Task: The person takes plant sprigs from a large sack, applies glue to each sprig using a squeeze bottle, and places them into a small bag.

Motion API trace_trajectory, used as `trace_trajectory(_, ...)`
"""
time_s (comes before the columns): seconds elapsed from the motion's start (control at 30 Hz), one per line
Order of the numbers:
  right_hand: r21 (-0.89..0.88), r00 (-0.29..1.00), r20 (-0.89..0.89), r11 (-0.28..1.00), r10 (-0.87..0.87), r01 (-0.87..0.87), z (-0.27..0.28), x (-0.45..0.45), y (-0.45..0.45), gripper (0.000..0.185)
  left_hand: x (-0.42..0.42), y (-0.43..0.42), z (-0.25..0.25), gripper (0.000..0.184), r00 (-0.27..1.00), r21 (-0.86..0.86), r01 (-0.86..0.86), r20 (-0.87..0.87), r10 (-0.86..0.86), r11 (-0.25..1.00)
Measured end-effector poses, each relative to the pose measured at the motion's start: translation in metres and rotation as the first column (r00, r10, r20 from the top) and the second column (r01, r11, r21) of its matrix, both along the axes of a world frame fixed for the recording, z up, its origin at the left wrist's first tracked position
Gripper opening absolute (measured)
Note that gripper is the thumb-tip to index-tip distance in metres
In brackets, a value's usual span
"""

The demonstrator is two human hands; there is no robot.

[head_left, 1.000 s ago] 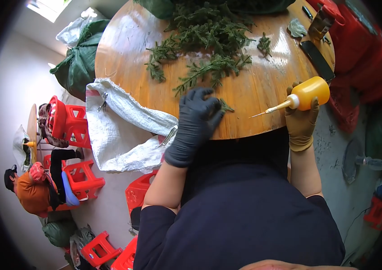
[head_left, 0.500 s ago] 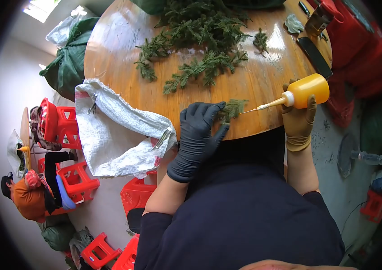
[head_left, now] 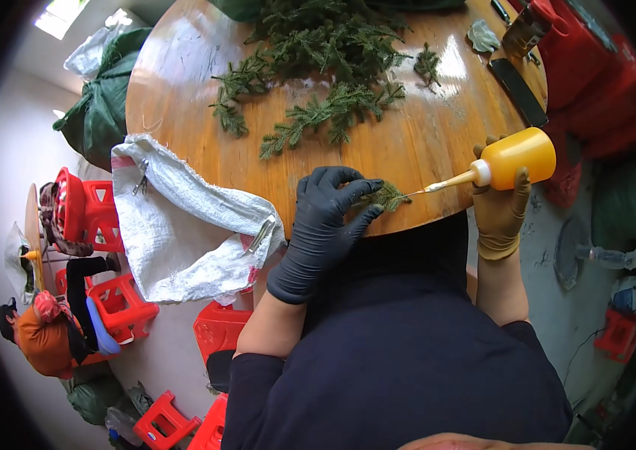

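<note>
My left hand [head_left: 325, 217], in a black glove, pinches a small green conifer sprig [head_left: 387, 196] close to the table's near edge. In a tan glove, my right hand [head_left: 499, 202] grips a yellow squeeze bottle [head_left: 524, 157] lying nearly sideways. Its long nozzle with a thin needle tip points left, and the tip is at or very near the sprig's right end; I cannot tell whether they touch. Farther up, a larger conifer branch [head_left: 325, 116] lies in front of a pile of green branches [head_left: 318, 41].
The round wooden table [head_left: 183, 97] carries a black phone [head_left: 519, 91], a crumpled pale glove [head_left: 483, 36] and a small loose sprig [head_left: 427, 64]. A white woven sack [head_left: 190, 225] hangs at its left edge. Red stools [head_left: 123, 306] and a seated person [head_left: 46, 337] are at left.
The sprig has turned, and its right end now meets the needle tip. My right hand and the bottle shifted slightly relative to the table; the view moved a little.
</note>
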State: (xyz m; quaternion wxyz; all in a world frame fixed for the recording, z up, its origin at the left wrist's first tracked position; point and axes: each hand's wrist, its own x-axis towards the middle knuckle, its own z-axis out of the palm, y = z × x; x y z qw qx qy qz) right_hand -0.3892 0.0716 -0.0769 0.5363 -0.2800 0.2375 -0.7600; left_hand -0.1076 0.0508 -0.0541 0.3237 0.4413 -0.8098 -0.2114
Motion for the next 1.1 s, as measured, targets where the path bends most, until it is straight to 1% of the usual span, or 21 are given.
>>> trace_trajectory(0.03,0.000,1.000,-0.004,1.000,-0.003,0.003,0.001,0.002,0.000,0.058,-0.001,-0.001,-0.002,0.040,1.000,0.000,0.003,-0.004,-0.003,1.000)
trace_trajectory(0.1,0.004,0.992,-0.114,0.999,-0.050,0.051,0.003,0.007,0.001,0.057,-0.003,-0.003,-0.006,0.035,1.000,0.002,-0.011,-0.020,0.011,1.000)
trace_trajectory(0.13,0.007,0.992,-0.117,0.998,-0.053,0.054,0.002,0.008,0.000,0.057,-0.003,-0.003,-0.006,0.035,1.000,0.005,-0.007,-0.023,0.007,1.000)
trace_trajectory(0.2,-0.011,0.968,-0.241,0.997,-0.071,0.070,0.000,0.012,-0.001,0.061,-0.004,-0.003,-0.005,0.036,1.000,0.006,-0.021,0.015,0.021,1.000)
trace_trajectory(0.23,-0.010,0.968,-0.242,0.997,-0.070,0.070,0.002,0.015,-0.002,0.061,-0.004,-0.003,-0.006,0.036,1.000,0.007,-0.021,0.014,0.021,1.000)
trace_trajectory(0.3,-0.039,0.926,-0.370,0.997,-0.082,0.073,0.007,0.025,-0.004,0.062,-0.004,-0.004,-0.007,0.036,1.000,0.005,-0.015,0.020,0.015,1.000)
trace_trajectory(0.33,-0.039,0.926,-0.368,0.997,-0.081,0.072,0.008,0.029,-0.005,0.062,-0.003,-0.004,-0.007,0.036,1.000,0.005,-0.017,0.021,0.016,1.000)
trace_trajectory(0.5,-0.051,0.854,-0.517,0.998,-0.062,0.042,0.007,0.036,-0.009,0.061,-0.003,-0.004,-0.005,0.037,1.000,0.007,-0.014,0.027,0.014,1.000)
trace_trajectory(0.63,-0.042,0.835,-0.547,0.999,-0.050,0.032,0.008,0.030,-0.010,0.060,-0.003,-0.004,-0.007,0.037,1.000,0.007,-0.014,0.027,0.014,1.000)
trace_trajectory(0.83,-0.070,0.832,-0.540,0.992,-0.128,0.107,0.009,0.019,-0.008,0.057,-0.004,-0.004,-0.007,0.038,0.999,0.009,-0.007,0.050,0.007,1.000)
trace_trajectory(0.9,-0.089,0.882,-0.435,0.984,-0.180,0.157,0.012,0.018,-0.007,0.046,-0.005,-0.003,-0.006,0.039,0.998,0.042,-0.036,0.051,0.034,0.998)
trace_trajectory(0.93,-0.089,0.882,-0.434,0.983,-0.183,0.160,0.011,0.016,-0.006,0.046,-0.005,-0.003,-0.005,0.039,0.998,0.041,-0.034,0.052,0.032,0.999)
trace_trajectory(1.0,-0.054,0.861,-0.476,0.984,-0.177,0.172,0.007,0.009,-0.002,0.054,-0.006,-0.003,-0.004,0.039,0.997,0.046,-0.035,0.070,0.032,0.998)
trace_trajectory(1.1,-0.041,0.868,-0.456,0.979,-0.198,0.202,0.004,0.005,0.002,0.053,-0.007,-0.004,-0.004,0.038,0.998,0.043,-0.025,0.066,0.022,0.999)
